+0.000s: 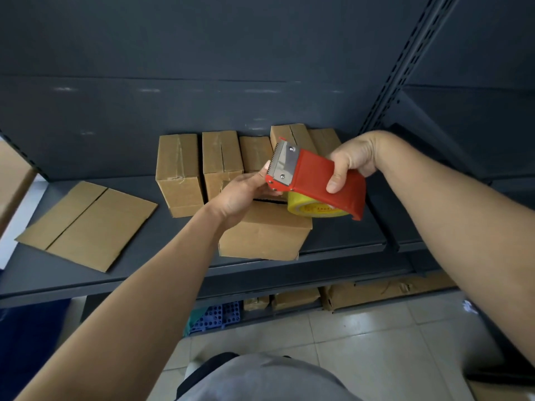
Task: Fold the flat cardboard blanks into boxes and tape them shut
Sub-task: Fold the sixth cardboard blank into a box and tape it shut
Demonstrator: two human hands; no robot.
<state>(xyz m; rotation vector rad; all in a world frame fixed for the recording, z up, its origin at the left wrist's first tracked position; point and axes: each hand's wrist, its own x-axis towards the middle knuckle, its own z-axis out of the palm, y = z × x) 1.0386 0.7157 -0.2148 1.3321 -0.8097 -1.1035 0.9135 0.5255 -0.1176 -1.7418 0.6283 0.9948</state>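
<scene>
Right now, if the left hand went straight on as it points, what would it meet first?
The left hand would first meet the serrated metal blade on the red plastic tape dispenser, apparently touching it.

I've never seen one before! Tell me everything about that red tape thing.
The tape dispenser is red plastic, with a toothed metal blade at its front and a yellow tape roll underneath. The right hand grips its handle, holding it tilted above a cardboard box; the left hand touches its front below the blade.
</scene>
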